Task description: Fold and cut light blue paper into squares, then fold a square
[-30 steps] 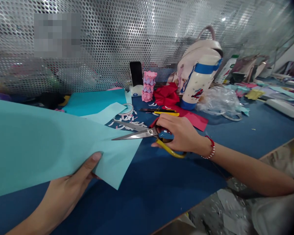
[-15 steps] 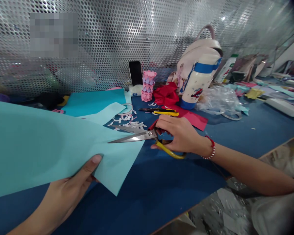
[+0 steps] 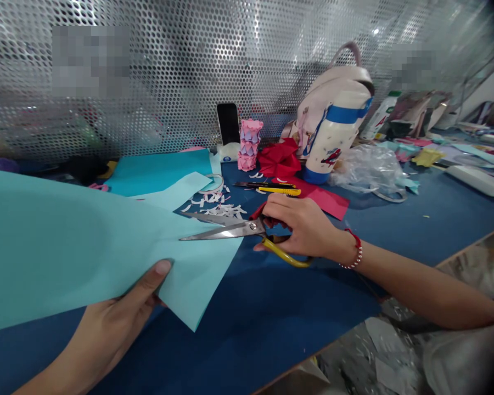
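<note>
A large light-blue sheet of paper fills the left side, held up over the blue table. My left hand pinches its lower edge, thumb on top and the other fingers mostly hidden beneath. In my right hand is a pair of scissors with one yellow and one red handle. Their blades are parted and point left at the sheet's right part. The lower blade lies over the paper's face; the upper one runs along its far edge.
White paper scraps, a tape roll and a yellow cutter lie behind the scissors. Farther back stand a phone, a pink paper column, a bottle and a backpack. Red paper lies right of the cutter.
Almost nothing differs. The scissor tips sit very slightly farther left, and the paper's lower corner has shifted a touch.
</note>
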{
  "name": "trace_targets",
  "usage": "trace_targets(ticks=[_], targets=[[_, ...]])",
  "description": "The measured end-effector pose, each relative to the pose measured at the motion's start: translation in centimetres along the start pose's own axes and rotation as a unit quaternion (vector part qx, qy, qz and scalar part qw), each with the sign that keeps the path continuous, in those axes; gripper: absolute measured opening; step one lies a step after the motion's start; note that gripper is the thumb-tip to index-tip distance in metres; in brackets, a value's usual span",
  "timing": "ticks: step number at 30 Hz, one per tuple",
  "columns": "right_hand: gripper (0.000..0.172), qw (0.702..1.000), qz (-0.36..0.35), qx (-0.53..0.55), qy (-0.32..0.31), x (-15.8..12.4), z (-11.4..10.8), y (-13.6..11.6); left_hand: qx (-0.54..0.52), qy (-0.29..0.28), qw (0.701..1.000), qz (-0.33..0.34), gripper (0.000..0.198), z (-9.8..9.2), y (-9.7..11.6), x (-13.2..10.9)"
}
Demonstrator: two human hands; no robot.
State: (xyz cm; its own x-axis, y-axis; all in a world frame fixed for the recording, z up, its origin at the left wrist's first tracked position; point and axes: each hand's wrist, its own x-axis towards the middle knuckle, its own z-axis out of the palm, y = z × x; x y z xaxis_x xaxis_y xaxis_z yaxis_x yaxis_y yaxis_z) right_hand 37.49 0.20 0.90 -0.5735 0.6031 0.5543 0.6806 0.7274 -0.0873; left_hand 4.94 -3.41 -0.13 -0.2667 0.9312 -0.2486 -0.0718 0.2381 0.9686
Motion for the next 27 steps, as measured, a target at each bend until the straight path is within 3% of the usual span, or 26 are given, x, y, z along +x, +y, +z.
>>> trace_targets(ticks=[9, 17, 27], targets=[[0.062, 0.999, 0.015, 0.028, -0.031, 0.1, 0.0, 0.1, -0.010, 0.007, 1.000, -0.011, 0.067, -0.8, -0.2, -0.2], [0.062, 0.999, 0.013, 0.019, -0.030, 0.0, -0.2, 0.1, -0.021, 0.028, 0.999, -0.027, 0.083, 0.5, 0.7, -0.7], [0.068, 0.994, 0.052, 0.091, -0.043, 0.4, 0.2, 0.2, -0.013, 0.034, 0.998, -0.044, 0.094, 0.4, 0.9, -0.6]])
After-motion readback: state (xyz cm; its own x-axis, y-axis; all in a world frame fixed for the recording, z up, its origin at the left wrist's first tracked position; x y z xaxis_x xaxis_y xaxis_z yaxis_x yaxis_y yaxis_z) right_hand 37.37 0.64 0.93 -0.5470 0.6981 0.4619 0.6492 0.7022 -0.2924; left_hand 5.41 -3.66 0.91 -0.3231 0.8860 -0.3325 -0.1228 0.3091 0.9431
